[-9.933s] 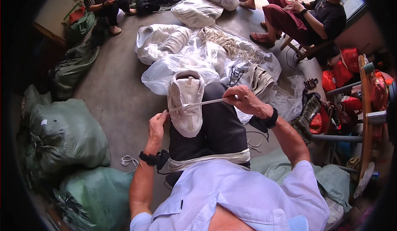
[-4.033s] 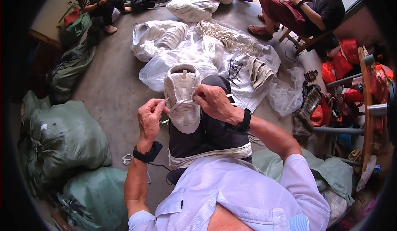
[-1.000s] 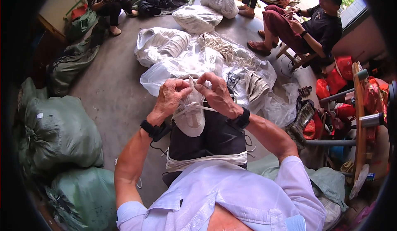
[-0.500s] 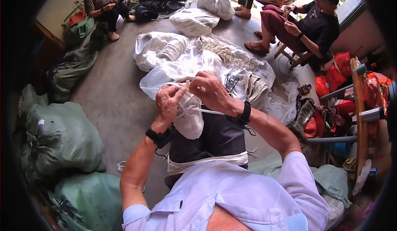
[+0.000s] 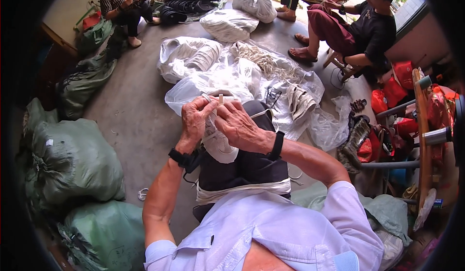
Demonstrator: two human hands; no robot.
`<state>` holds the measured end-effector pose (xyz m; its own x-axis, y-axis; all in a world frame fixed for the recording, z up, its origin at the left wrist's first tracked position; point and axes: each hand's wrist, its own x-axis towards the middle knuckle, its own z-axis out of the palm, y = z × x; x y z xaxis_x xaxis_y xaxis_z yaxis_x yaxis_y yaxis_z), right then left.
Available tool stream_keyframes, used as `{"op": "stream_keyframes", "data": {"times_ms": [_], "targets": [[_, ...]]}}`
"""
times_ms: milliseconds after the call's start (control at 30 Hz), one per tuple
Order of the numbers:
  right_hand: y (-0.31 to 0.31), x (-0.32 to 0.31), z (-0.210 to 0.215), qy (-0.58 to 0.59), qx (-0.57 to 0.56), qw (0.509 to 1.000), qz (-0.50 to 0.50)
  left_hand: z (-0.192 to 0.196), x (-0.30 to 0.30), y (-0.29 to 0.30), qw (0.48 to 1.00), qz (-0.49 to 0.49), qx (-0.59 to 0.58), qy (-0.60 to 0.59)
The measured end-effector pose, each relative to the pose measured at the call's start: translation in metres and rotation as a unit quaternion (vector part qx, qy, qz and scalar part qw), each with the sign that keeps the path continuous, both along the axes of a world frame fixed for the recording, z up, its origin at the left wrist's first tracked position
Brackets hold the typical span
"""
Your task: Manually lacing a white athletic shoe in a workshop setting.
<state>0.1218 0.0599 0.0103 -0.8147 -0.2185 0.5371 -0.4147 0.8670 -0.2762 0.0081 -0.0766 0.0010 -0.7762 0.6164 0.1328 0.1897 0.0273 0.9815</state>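
A white shoe (image 5: 220, 151), toe toward me, rests over my dark-trousered lap, with laces across its front. My left hand (image 5: 194, 118) is closed at the shoe's left side, thumb and forefinger pinching its edge near the top. Over the upper part of the shoe, my right hand (image 5: 242, 128) is closed in a pinch on a white shoelace (image 5: 268, 112); the lace loops out to the right beyond the hand. Both hands hide the eyelets. A pale tab (image 5: 221, 98) sticks up between my fingertips. A bundle of white laces (image 5: 242, 193) lies across my lap.
Beyond my knees lie clear plastic bags (image 5: 186, 90), loose laces (image 5: 266, 60) and stacked pale shoe pieces (image 5: 301, 102). Green sacks (image 5: 80, 159) line the left. A wooden-edged rack (image 5: 422, 140) and red bags stand right. Several people sit working farther off.
My right hand has come down and closer to the left hand, over the shoe. The lace stretched under my right wrist now hangs as a loop to its right. My left hand has barely moved.
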Motion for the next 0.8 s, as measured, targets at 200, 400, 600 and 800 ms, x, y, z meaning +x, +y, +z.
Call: {"op": "stream_keyframes", "data": {"times_ms": [200,400,600,800], "targets": [[0.107,0.045,0.023,0.038,0.021,0.984,-0.172,0.001,-0.006,-0.003,1.0,-0.011,-0.022,-0.009],[0.26,0.123,0.01,-0.008,0.105,0.887,-0.45,-0.001,-0.011,-0.003,0.999,-0.037,-0.018,-0.007],[0.32,0.17,-0.002,-0.033,0.088,0.862,-0.498,0.007,-0.001,-0.003,0.996,-0.046,-0.067,-0.042],[0.314,0.174,-0.022,-0.069,0.07,0.849,-0.52,0.018,0.021,-0.013,0.99,0.027,-0.005,0.138]]}}
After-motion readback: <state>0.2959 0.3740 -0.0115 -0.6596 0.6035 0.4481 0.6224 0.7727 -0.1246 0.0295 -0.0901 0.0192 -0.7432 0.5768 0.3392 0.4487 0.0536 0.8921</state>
